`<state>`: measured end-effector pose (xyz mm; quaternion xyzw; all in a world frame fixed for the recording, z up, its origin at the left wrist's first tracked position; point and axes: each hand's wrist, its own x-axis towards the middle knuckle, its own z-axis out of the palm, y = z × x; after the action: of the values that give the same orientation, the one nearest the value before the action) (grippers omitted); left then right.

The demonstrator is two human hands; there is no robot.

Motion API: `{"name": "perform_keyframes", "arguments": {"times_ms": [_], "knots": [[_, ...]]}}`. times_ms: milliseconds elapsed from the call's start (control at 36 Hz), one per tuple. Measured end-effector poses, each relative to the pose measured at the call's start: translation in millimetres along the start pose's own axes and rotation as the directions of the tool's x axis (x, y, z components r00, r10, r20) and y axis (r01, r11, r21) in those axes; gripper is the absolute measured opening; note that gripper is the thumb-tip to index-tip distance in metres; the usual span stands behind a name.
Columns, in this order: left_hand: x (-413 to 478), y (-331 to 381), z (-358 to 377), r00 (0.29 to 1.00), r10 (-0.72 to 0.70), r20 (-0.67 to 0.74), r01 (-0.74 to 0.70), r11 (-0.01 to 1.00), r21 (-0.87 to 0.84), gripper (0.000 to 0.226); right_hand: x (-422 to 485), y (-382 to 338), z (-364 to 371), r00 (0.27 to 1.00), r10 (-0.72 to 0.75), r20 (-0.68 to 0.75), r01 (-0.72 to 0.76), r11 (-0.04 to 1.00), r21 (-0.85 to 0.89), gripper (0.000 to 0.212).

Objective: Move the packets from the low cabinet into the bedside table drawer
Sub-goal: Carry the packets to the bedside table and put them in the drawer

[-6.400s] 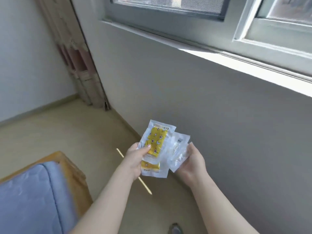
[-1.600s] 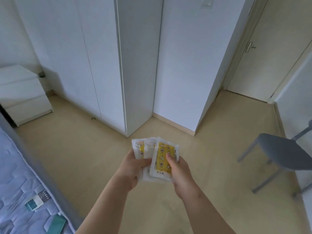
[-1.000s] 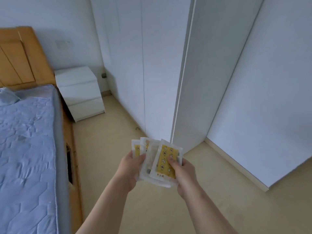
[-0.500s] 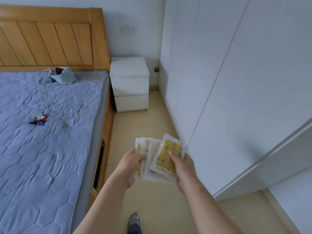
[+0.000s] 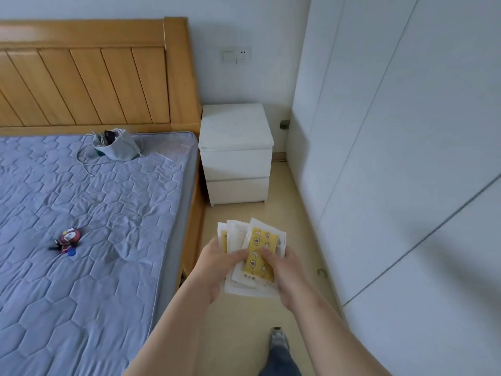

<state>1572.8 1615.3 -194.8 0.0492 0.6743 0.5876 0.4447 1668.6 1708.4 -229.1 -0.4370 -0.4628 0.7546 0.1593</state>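
Both hands, left hand (image 5: 217,264) and right hand (image 5: 282,267), pinch the fanned packets (image 5: 254,256), mid-carry; next, one hand must free itself to open a shut bedside table drawer (image 5: 235,164)

Even, soft daylight fills the room; wide-angle bending at the edges, forearms slightly blurred.

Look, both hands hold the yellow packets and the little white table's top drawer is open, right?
Not quite: the head view shows the bedside table with its top drawer shut, flush like the lower drawer. The rest is right: the left hand and the right hand both hold the packets.
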Motion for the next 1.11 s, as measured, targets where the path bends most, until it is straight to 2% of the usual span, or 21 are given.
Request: {"name": "perform_keyframes", "arguments": {"times_ms": [222,333,472,556,750,806,889,972,1056,1111], "knots": [[136,67,20,0.994,-0.024,-0.108,0.015,0.997,-0.081,0.027,150,-68,17,1.0,0.01,0.026,-0.008,0.997,-0.074,0.025],[196,108,27,0.987,-0.046,-0.152,0.021,0.986,-0.165,0.022,215,-115,32,0.997,0.015,0.081,-0.005,0.993,-0.122,0.017],[266,137,8,0.965,-0.082,-0.251,0.021,0.971,-0.238,0.023,287,-148,64,0.981,0.117,0.152,-0.084,0.975,-0.204,0.011],[312,149,-11,0.948,-0.114,-0.298,0.024,0.957,-0.29,0.024,335,-161,81,0.978,0.154,0.141,-0.113,0.958,-0.264,0.023],[450,180,-64,0.924,-0.171,-0.342,0.056,0.945,-0.322,0.029,465,-180,120,0.998,0.059,0.006,-0.051,0.916,-0.398,0.014],[486,195,-77,0.919,-0.188,-0.347,0.075,0.946,-0.314,0.026,504,-185,132,0.999,0.038,-0.018,-0.042,0.88,-0.474,0.015],[539,219,-94,0.907,-0.169,-0.385,0.056,0.956,-0.289,0.028,561,-197,151,1.0,0.014,-0.005,-0.014,0.813,-0.583,0.03],[585,236,-105,0.894,-0.171,-0.413,0.058,0.961,-0.272,0.029,615,-199,162,1.0,0.012,0.026,0.01,0.704,-0.71,0.036],[623,241,-113,0.889,-0.171,-0.426,0.056,0.961,-0.269,0.032,661,-187,165,0.998,-0.009,0.068,0.063,0.521,-0.851,0.042],[652,239,-116,0.887,-0.17,-0.43,0.057,0.963,-0.263,0.035,690,-177,165,0.997,0.045,0.07,0.049,0.356,-0.933,0.048]]}}
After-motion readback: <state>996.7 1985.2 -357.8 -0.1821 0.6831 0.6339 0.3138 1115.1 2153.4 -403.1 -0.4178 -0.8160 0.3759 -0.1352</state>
